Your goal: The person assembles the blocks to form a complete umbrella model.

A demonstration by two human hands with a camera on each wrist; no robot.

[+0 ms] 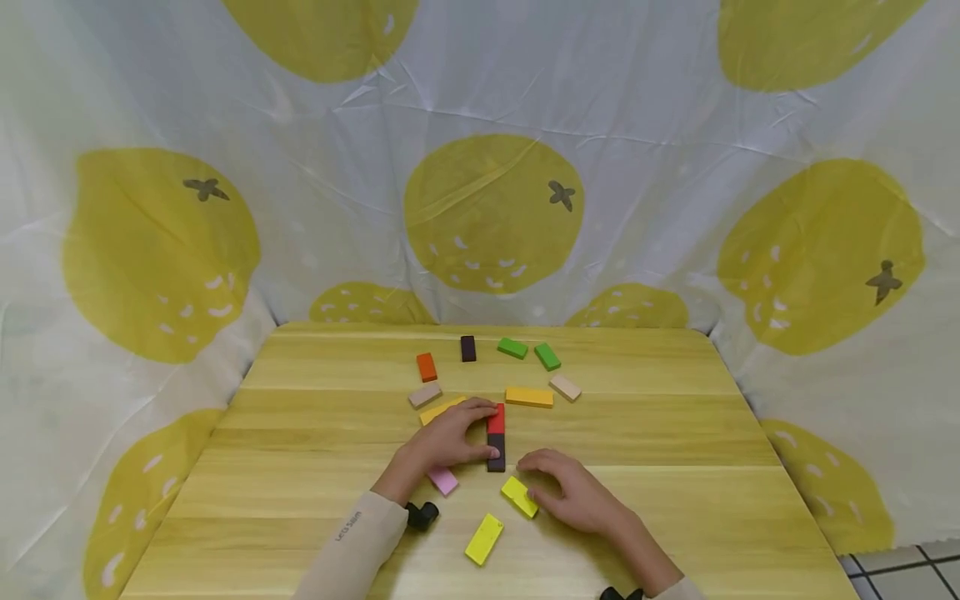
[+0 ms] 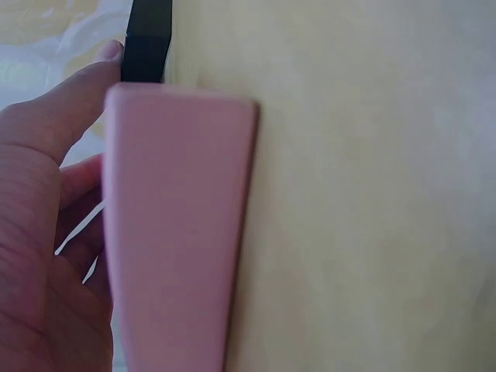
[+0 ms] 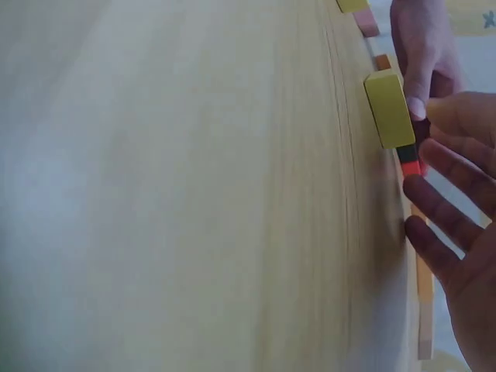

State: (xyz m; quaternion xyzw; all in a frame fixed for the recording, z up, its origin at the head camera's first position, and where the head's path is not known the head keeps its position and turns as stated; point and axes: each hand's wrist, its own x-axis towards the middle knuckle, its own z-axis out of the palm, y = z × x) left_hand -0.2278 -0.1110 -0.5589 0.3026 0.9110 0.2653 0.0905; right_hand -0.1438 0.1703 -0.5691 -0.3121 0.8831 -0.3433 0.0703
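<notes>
Red block (image 1: 497, 423) and black block (image 1: 497, 442) lie against the left grip (image 1: 450, 435).

We see a red block (image 1: 497, 421) and a black block (image 1: 497, 461), lying end to end, lengthwise up the frame, lower middle; yellow block (image 1: 517, 497) flat, slanted, just below them.

Your left hand (image 1: 448, 437) touches the black block (image 1: 497, 462) with its thumb (image 1: 478, 453); your right hand (image 1: 579, 495), fingers (image 3: 446, 211) parted, is right of it.
</notes>
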